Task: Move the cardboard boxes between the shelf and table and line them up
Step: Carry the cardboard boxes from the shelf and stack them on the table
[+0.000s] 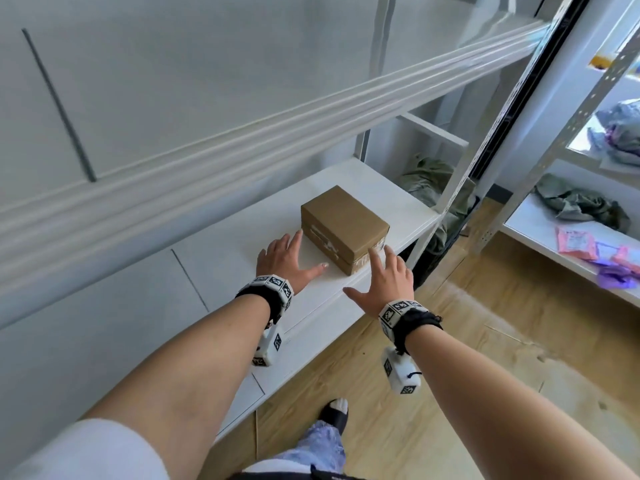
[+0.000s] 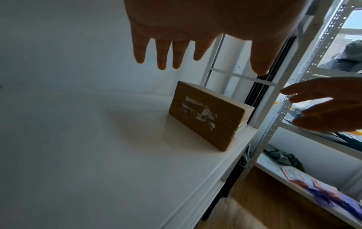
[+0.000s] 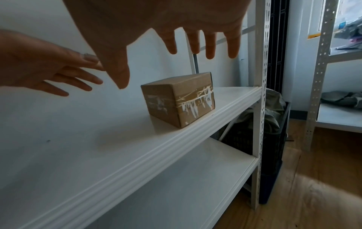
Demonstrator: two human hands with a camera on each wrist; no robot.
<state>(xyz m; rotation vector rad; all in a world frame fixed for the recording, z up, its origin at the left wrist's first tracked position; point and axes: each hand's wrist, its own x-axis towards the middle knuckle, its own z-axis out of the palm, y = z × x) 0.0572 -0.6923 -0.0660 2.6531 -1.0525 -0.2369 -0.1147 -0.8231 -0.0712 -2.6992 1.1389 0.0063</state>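
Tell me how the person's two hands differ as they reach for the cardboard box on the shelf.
The left hand is over the white shelf, at the side of the cardboard box toward the wall; the right hand is out past the shelf's front edge, at the box's taped corner. The left hand's fingertips are beside the box's side; the right hand's are at its end. Both hands are open, fingers spread, holding nothing.

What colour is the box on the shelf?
The box is brown cardboard with torn whitish tape, clearest in the right wrist view.
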